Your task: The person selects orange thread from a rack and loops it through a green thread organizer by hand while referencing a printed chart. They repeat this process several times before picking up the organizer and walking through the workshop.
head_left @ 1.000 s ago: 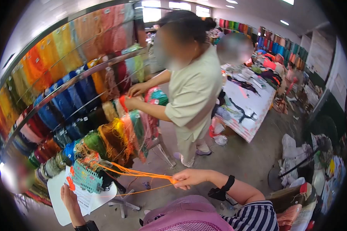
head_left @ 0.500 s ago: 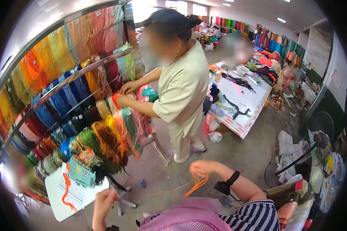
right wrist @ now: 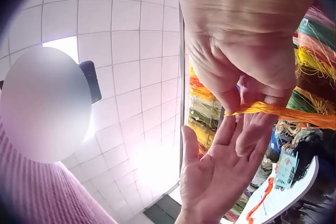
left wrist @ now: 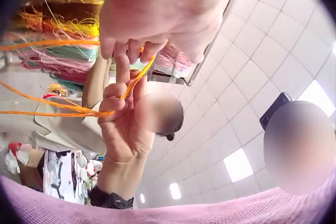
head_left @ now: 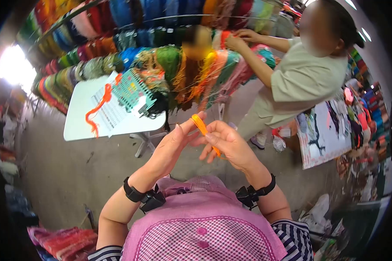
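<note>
Orange thread [head_left: 199, 125]: likely light, limp; grip the bundle (single strands may snag). Left hand [head_left: 167, 145]: fingers extended. Right hand [head_left: 233, 145]: fingers curled around strands.

Orange thread [head_left: 199, 125] across left hand [head_left: 170, 148], right hand [head_left: 230, 143] pinching it, red-orange skein [head_left: 105, 98] on white table [head_left: 80, 104], pale-shirted person [head_left: 305, 80] beside hanging skeins [head_left: 167, 60]

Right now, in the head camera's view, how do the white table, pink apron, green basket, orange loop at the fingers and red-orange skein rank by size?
1. Pink apron
2. White table
3. Green basket
Unranked below these: red-orange skein and orange loop; the loop looks nearer, partly hidden.
</note>
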A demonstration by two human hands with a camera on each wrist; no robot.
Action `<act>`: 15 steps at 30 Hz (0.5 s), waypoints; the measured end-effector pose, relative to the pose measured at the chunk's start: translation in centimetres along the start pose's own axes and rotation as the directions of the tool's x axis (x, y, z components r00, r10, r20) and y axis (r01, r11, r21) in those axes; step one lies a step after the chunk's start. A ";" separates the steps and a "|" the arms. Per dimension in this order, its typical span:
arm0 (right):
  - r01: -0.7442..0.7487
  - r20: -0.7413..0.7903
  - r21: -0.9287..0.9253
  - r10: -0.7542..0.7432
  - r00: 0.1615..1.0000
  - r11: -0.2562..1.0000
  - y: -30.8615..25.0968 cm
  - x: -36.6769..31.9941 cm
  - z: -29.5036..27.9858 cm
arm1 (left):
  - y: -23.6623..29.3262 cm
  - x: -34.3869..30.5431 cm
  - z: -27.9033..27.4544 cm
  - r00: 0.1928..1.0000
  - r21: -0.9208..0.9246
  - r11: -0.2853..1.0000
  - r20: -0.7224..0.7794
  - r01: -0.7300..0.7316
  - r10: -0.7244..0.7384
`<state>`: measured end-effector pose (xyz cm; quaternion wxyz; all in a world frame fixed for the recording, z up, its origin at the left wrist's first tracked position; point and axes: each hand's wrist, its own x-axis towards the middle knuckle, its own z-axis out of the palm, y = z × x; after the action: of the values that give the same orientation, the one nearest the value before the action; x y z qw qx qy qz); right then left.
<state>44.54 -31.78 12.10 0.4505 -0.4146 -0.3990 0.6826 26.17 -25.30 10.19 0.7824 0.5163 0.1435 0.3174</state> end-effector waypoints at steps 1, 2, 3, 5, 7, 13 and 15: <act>0.034 -0.034 -0.030 -0.036 0.999 0.999 0.3 0.7 0.4 | 0.2 -0.4 -0.5 1.000 -0.003 1.000 -0.026 -0.007 0.006; 0.070 -0.069 -0.063 -0.075 0.995 0.996 0.5 1.3 0.7 | 0.4 -0.8 -1.1 0.998 0.027 0.999 -0.056 -0.020 0.022; 0.062 -0.066 -0.059 -0.065 0.996 0.996 0.2 1.8 1.2 | 0.6 -1.1 -1.6 0.996 0.058 0.998 -0.084 -0.033 0.038; 0.102 -0.047 -0.091 -0.107 0.993 0.991 1.1 3.2 1.5 | 0.8 -1.4 -2.3 0.981 0.070 0.998 -0.193 -0.001 0.015; 0.147 -0.033 -0.123 -0.152 0.988 0.981 1.7 4.3 1.7 | 1.0 -1.5 -2.4 0.933 -0.036 0.999 -0.360 -0.024 0.009; 0.140 -0.030 -0.107 -0.144 0.989 0.984 1.9 6.7 3.1 | 2.0 -2.4 -4.6 0.907 -0.115 0.993 -0.421 -0.028 -0.023; 0.181 -0.023 -0.162 -0.187 0.982 0.970 1.9 7.2 3.8 | 1.8 -2.7 -5.1 0.905 -0.088 0.996 -0.425 -0.026 -0.014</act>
<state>38.63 -26.18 10.13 0.4848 -0.4234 -0.4801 0.5960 20.73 -22.91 9.39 0.7542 0.3988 0.2943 0.4307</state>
